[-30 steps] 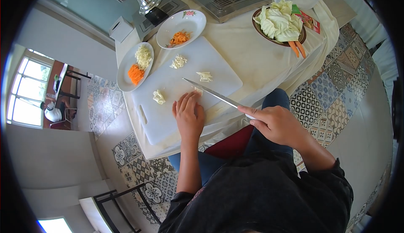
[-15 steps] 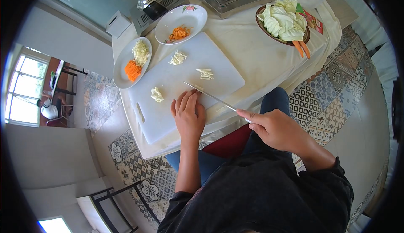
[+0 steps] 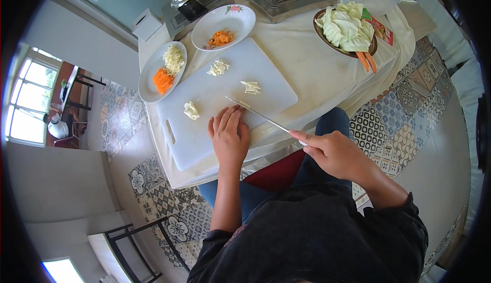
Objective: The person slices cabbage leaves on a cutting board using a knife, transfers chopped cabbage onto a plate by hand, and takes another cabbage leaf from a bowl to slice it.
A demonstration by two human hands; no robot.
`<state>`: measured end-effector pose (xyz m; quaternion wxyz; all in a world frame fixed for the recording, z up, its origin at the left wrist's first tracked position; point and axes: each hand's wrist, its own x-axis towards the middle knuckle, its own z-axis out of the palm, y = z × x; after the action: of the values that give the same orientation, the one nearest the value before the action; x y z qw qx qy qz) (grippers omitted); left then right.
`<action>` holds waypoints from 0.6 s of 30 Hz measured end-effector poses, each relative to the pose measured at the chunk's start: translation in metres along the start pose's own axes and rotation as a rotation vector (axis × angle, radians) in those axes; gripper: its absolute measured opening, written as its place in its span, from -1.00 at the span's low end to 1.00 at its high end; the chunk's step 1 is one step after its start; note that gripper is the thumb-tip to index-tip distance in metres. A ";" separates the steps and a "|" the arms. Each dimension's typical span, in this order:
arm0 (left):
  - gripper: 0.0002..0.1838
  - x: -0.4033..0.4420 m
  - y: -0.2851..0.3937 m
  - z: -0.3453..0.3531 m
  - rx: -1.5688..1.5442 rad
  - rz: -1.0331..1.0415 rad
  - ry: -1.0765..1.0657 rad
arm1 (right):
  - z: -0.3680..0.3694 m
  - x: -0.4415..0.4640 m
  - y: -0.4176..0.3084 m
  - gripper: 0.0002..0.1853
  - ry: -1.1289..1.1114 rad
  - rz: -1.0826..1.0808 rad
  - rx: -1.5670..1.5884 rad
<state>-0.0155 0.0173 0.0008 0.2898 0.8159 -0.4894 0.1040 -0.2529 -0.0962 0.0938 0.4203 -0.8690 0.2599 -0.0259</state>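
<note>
Knife (image 3: pixel 266 118), likely light and stiff, was best held by its handle (image 3: pixel 303 143), gripped in your right hand (image 3: pixel 332 152); your left hand's (image 3: pixel 229 136) hold was unclear.

I hold both my 2 hands out in front of me, backs upward, a gap between them. My left forearm (image 3: pixel 228 191) runs almost straight ahead, and my left hand (image 3: pixel 230 132) has its fingers (image 3: pixel 221 118) bent, the little finger (image 3: pixel 210 127) set slightly apart. My right forearm (image 3: pixel 384 188) slants inward from my side — my right hand (image 3: pixel 331 152) closed in a grip, index finger (image 3: pixel 300 135) stretched leftward, thumb (image 3: pixel 313 152) beside it, the other 3 fingers tucked from sight.
</note>
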 end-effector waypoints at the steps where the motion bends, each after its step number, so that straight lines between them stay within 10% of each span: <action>1: -0.68 0.000 0.000 0.000 0.000 -0.002 0.000 | -0.004 -0.005 0.000 -0.51 -0.015 0.028 -0.011; 18: -0.59 0.013 0.013 0.008 0.050 0.104 -0.076 | 0.003 0.005 0.026 -0.49 0.216 -0.133 -0.176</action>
<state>-0.0211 -0.0009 0.0052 0.2446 0.7997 -0.5391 0.1001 -0.2596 -0.1097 0.0714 0.3093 -0.9100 0.2468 -0.1240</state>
